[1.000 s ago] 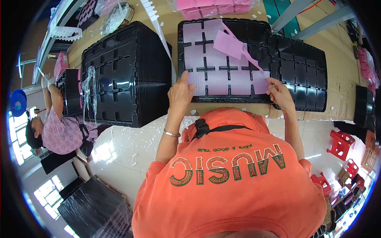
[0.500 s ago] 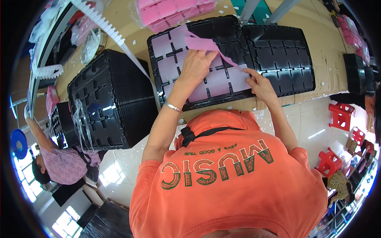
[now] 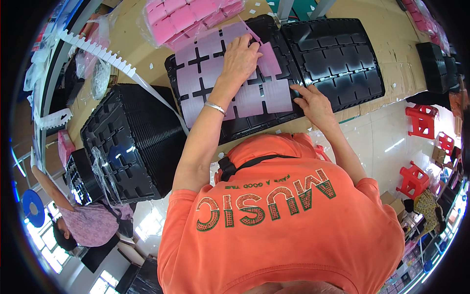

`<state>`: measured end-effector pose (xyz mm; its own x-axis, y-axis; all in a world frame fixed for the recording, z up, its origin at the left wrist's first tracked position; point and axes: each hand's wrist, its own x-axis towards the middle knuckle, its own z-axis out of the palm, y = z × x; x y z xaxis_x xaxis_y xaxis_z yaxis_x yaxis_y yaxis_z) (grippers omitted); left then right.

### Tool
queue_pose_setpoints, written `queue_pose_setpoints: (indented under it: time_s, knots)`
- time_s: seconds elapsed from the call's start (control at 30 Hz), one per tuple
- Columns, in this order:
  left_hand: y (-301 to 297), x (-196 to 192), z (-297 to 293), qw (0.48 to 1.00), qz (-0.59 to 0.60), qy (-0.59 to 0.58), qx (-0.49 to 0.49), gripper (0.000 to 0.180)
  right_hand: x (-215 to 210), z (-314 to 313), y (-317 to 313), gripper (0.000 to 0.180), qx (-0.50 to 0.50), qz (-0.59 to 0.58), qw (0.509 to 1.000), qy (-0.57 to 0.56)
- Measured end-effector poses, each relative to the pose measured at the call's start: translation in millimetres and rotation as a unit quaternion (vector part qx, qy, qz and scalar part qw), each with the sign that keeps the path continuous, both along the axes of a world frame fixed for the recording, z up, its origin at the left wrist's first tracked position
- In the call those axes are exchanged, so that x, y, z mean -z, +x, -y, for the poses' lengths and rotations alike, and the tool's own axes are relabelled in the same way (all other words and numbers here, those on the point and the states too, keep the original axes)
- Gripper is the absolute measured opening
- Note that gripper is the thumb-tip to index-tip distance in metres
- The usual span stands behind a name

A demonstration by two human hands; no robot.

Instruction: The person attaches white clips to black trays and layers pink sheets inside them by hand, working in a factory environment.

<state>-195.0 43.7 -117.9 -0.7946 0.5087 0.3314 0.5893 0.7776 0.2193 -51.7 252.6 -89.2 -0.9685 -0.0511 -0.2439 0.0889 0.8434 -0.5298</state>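
A pale pink cut sheet [image 3: 203,73] with cross-shaped slots lies over the left black moulded plastic tray [image 3: 240,126]. My left hand [image 3: 241,61] rests on the sheet's upper middle, fingers bent and apart on its surface. Just right of its fingertips, a darker pink flap [image 3: 269,60] stands up from the sheet. At the sheet's right edge is my right hand [image 3: 313,104], index finger stretched toward the sheet's corner and thumb apart from it. A second black tray [image 3: 338,63] adjoins on the right, with nothing pink on it.
A tall stack of black trays [image 3: 132,142] stands to my left, crossed by a white notched strip [image 3: 105,56]. Wrapped pink pieces [image 3: 188,17] lie behind on the brown work table [image 3: 391,59]. Another person [image 3: 90,225] is at far left; red stools [image 3: 413,180] stand at right.
My left hand has moved up the sheet, its fingers now spread on it rather than pinching the flap. The folded flap lies differently, right of the hand. My right hand stays at the sheet's edge.
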Motion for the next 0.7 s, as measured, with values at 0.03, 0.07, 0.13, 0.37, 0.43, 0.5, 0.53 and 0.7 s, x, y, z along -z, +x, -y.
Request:
queue_pose_setpoints:
  time_s: [0.03,0.07,0.13,0.37,0.43,0.5,0.53,0.7]
  knots:
    - [2,0,0,1.000,0.003,0.010,-0.007,0.027,1,-1,0,0.034,0.004,-0.005,1.000,-0.016]
    - [3,0,1,1.000,0.005,0.021,-0.015,0.027,2,-2,-1,0.032,0.007,-0.009,0.999,-0.032]
    - [5,-2,1,0.999,0.002,0.026,-0.023,0.027,9,-2,-5,0.034,0.029,-0.040,0.998,-0.049]
    - [7,-9,-8,0.997,-0.016,0.042,-0.062,0.028,3,28,-9,0.052,0.083,0.014,0.987,-0.135]
    - [8,-13,-14,0.997,-0.016,0.037,-0.069,0.028,14,33,-6,0.044,0.109,-0.008,0.982,-0.157]
    - [5,-15,-20,0.996,-0.032,0.049,-0.059,0.024,22,31,-6,0.043,0.146,0.019,0.969,-0.198]
    - [4,-15,-22,0.996,-0.038,0.051,-0.065,0.024,23,30,-6,0.041,0.185,0.054,0.952,-0.239]
    - [7,-10,-27,0.998,-0.038,-0.019,-0.039,0.015,26,15,-14,0.044,0.176,0.027,0.966,-0.185]
